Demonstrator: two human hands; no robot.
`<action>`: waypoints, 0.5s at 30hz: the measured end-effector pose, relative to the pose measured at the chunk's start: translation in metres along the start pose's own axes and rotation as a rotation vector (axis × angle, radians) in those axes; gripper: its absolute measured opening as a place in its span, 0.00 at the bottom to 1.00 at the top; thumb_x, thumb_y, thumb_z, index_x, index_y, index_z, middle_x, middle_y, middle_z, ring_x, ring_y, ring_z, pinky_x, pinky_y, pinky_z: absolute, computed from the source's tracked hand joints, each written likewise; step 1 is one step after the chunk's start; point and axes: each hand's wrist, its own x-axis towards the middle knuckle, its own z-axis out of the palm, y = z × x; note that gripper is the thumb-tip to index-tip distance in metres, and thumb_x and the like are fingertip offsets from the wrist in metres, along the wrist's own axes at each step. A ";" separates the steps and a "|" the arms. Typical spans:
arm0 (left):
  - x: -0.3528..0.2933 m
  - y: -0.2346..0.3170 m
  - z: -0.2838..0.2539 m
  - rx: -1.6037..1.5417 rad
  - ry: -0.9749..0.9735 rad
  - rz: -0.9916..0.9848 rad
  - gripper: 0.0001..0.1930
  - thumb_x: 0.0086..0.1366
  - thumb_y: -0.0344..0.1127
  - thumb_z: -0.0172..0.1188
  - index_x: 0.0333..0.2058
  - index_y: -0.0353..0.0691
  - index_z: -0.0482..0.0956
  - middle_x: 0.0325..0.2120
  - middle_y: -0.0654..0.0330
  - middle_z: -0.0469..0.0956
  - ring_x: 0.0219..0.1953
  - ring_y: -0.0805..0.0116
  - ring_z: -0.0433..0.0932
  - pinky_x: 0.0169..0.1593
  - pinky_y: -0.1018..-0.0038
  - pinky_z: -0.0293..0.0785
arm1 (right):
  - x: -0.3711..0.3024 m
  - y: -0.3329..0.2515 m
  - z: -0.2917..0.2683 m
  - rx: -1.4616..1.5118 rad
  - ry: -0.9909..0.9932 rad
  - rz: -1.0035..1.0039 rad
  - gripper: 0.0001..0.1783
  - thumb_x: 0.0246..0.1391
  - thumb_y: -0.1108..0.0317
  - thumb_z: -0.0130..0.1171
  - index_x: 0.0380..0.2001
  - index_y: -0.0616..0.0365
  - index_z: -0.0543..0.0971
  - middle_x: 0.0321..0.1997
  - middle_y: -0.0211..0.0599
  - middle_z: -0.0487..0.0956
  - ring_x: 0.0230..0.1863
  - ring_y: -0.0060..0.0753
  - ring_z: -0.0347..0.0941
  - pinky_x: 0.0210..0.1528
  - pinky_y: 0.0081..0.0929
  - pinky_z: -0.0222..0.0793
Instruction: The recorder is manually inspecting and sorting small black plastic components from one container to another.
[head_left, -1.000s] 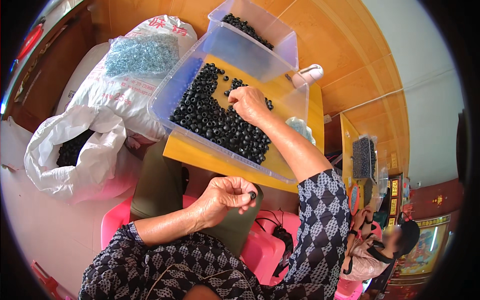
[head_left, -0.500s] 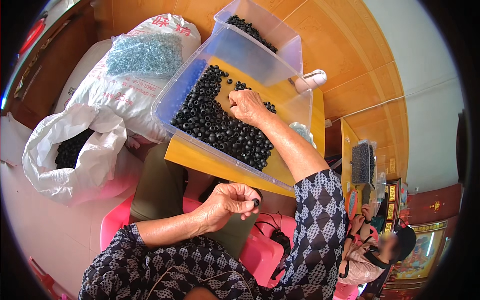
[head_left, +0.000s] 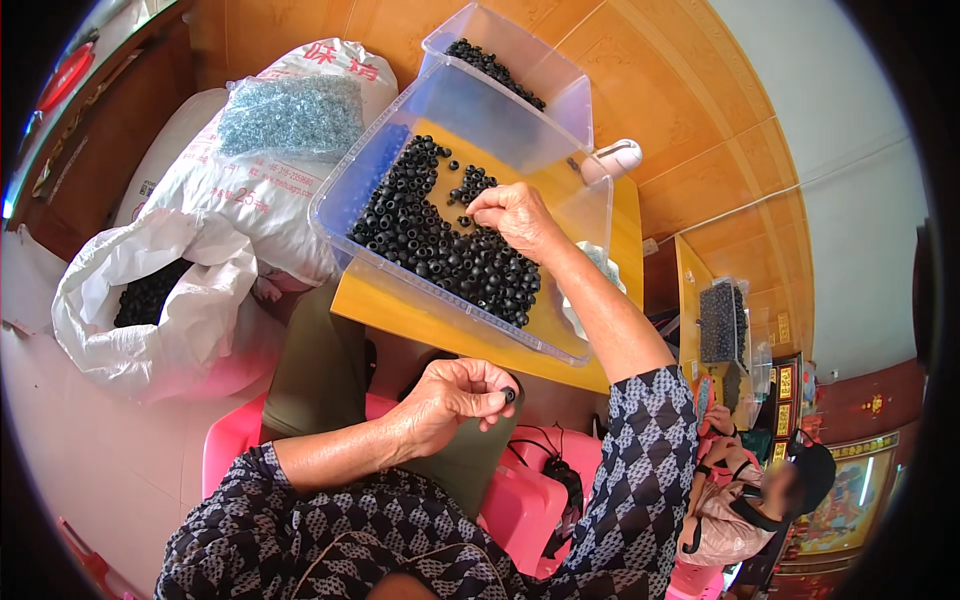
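Observation:
My left hand [head_left: 455,402] is closed above my lap, thumb and forefinger pinching a small round black piece [head_left: 508,395] with a hole in it. My right hand [head_left: 520,218] reaches into a clear plastic bin [head_left: 348,190] on the yellow table. Its thumb and fingers come together just over the heap of black hollow bead-like pieces [head_left: 410,235]. Whether a piece sits between those fingertips is hidden. The heap covers the left and near part of the bin floor, with a small cluster [head_left: 470,183] beside the right fingertips.
A second clear bin [head_left: 560,95] with black pieces stands behind. Left are a white sack [head_left: 250,205] bearing a bag of clear small parts [head_left: 290,118], and an open sack [head_left: 100,330] of black pieces. A person [head_left: 740,500] sits at the right near another filled bin [head_left: 722,322].
My right hand has shifted right inside the bin, uncovering the small cluster of black pieces. My left hand keeps its pinch on the black piece, nearly in place. The view has shifted slightly.

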 end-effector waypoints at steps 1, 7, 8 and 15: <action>-0.001 0.001 0.000 -0.004 0.002 0.012 0.08 0.55 0.30 0.61 0.31 0.33 0.75 0.25 0.58 0.77 0.26 0.73 0.74 0.31 0.79 0.69 | -0.004 -0.008 -0.004 -0.004 -0.026 0.004 0.06 0.43 0.78 0.58 0.28 0.60 0.80 0.21 0.28 0.76 0.25 0.17 0.69 0.29 0.19 0.65; -0.005 0.006 0.004 0.009 0.035 0.036 0.08 0.55 0.31 0.61 0.32 0.32 0.75 0.25 0.58 0.76 0.25 0.73 0.73 0.30 0.79 0.68 | -0.050 -0.048 -0.027 0.403 0.020 0.187 0.07 0.44 0.79 0.58 0.31 0.63 0.79 0.25 0.28 0.76 0.26 0.15 0.68 0.28 0.14 0.64; -0.006 0.007 0.004 0.014 0.032 0.031 0.08 0.55 0.31 0.61 0.32 0.32 0.75 0.25 0.58 0.76 0.25 0.73 0.73 0.30 0.79 0.68 | -0.060 -0.051 -0.028 0.500 0.045 0.177 0.08 0.44 0.78 0.59 0.32 0.63 0.78 0.26 0.30 0.77 0.26 0.16 0.69 0.28 0.14 0.64; -0.012 0.011 0.010 0.044 0.072 0.087 0.09 0.56 0.33 0.60 0.31 0.33 0.74 0.24 0.58 0.75 0.22 0.72 0.70 0.29 0.77 0.66 | -0.126 -0.083 -0.025 0.724 0.142 0.149 0.08 0.49 0.76 0.57 0.35 0.64 0.78 0.30 0.33 0.77 0.30 0.20 0.71 0.32 0.16 0.67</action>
